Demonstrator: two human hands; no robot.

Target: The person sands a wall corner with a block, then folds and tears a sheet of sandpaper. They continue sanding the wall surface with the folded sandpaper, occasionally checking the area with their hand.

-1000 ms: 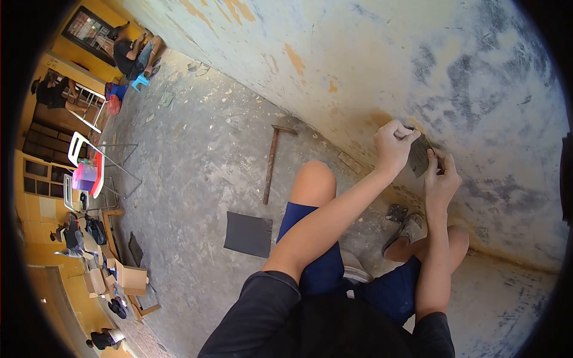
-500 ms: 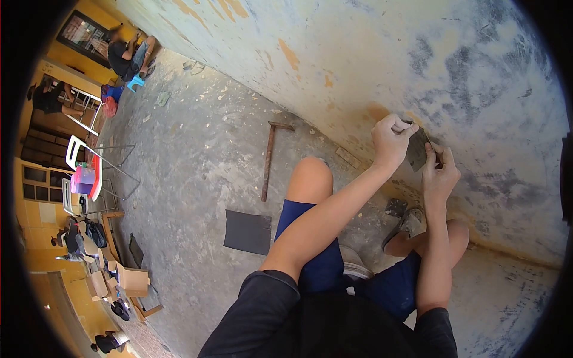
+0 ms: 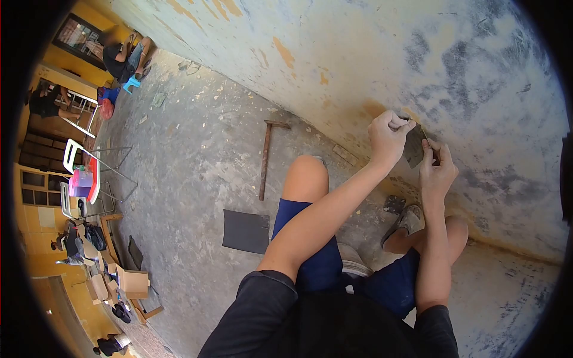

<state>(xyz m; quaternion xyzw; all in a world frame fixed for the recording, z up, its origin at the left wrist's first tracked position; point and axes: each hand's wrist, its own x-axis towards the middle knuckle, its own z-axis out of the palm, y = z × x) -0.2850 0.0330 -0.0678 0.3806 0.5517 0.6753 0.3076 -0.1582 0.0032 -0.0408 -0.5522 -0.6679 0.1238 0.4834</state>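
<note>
A small dark piece of sandpaper point(image 3: 413, 147) is held up between my two hands, close to the patchy, scraped wall point(image 3: 370, 65). My left hand point(image 3: 388, 138) is closed, its thumb and fingers pinching the upper left edge of the piece. On the opposite edge, my right hand point(image 3: 439, 169) grips it between thumb and fingers. Below my hands, a small dark scrap point(image 3: 394, 204) lies by my sandalled foot point(image 3: 406, 224). A larger dark sheet of sandpaper point(image 3: 246, 231) lies flat on the floor, left of my knee.
A hammer point(image 3: 264, 161) lies on the concrete floor point(image 3: 191, 161). Folding chairs point(image 3: 73, 156), one with a purple tub point(image 3: 82, 182), stand at left. Below them are cardboard boxes point(image 3: 132, 283). One person point(image 3: 119, 59) sits by the wall; another point(image 3: 48, 102) is near a white ladder point(image 3: 83, 113).
My hands stay on the sandpaper with almost no movement. The whole view has shifted slightly, and the seated person at the far end has changed posture a little.
</note>
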